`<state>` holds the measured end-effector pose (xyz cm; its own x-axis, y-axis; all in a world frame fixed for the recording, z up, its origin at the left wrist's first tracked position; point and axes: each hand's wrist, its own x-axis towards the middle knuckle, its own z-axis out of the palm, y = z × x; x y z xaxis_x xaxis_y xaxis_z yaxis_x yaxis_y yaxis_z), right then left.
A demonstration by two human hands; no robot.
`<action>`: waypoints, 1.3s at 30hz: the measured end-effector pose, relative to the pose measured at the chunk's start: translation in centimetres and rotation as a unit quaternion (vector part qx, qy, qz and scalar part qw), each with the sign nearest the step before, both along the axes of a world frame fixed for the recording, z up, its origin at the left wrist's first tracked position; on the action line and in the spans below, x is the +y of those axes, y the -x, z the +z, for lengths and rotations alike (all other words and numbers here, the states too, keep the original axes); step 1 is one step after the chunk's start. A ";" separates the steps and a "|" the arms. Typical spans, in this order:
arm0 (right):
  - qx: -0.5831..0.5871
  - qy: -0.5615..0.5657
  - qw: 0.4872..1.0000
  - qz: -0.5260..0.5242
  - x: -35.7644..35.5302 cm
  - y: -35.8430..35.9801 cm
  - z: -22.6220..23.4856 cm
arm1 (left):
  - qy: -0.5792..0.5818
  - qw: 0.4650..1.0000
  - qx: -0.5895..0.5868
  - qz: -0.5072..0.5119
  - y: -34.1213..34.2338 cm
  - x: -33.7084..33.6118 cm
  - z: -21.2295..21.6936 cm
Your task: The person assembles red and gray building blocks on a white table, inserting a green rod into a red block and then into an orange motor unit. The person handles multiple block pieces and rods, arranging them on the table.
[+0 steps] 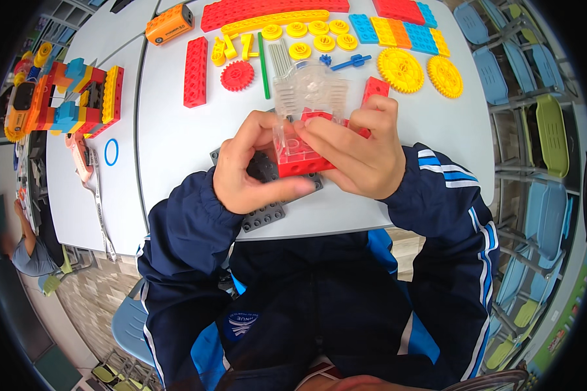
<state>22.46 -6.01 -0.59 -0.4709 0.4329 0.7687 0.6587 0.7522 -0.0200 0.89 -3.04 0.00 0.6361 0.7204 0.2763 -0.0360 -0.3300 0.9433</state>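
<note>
Both hands hold a clear ribbed plastic housing (312, 88) with red studded bricks (301, 163) at its near end. My left hand (251, 166) is closed round the left side, its thumb along the near face of the red part. My right hand (365, 153) presses on the right side, fingers bent over the housing's opening and partly hiding it. A red block (376, 89) shows behind my right fingers; whether it is joined to the housing I cannot tell. Below my hands lies a dark grey studded plate (265, 217), partly covered.
Farther back lie a red gear (237, 76), yellow pulley wheels (297, 29), a green rod (263, 65), a blue axle piece (351, 62) and yellow gears (400, 70). Long red beams (195, 72) lie around them. A built brick model (78, 98) stands left, near a blue ring (111, 152).
</note>
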 end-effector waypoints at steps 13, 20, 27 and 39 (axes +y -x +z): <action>0.205 0.284 0.932 0.097 0.5 -1.9 1.1 | -0.175 0.980 0.099 0.000 -0.1 -0.5 0.1; 0.281 0.345 0.891 0.086 -1.3 -1.5 1.2 | -0.120 0.987 0.093 -0.059 0.0 -0.5 0.0; 0.349 0.466 0.801 0.135 -1.5 -1.3 1.9 | -0.010 0.995 0.066 -0.080 0.1 -0.9 -0.4; 0.389 0.488 0.770 0.132 -1.4 -1.0 1.7 | -0.023 0.995 0.071 -0.072 0.0 -0.9 0.0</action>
<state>23.44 -7.44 1.15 -0.2029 0.9513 0.2320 -0.0104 0.2348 -0.9720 0.93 -3.90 -0.02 0.7663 0.6085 0.2060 0.0475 -0.3735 0.9264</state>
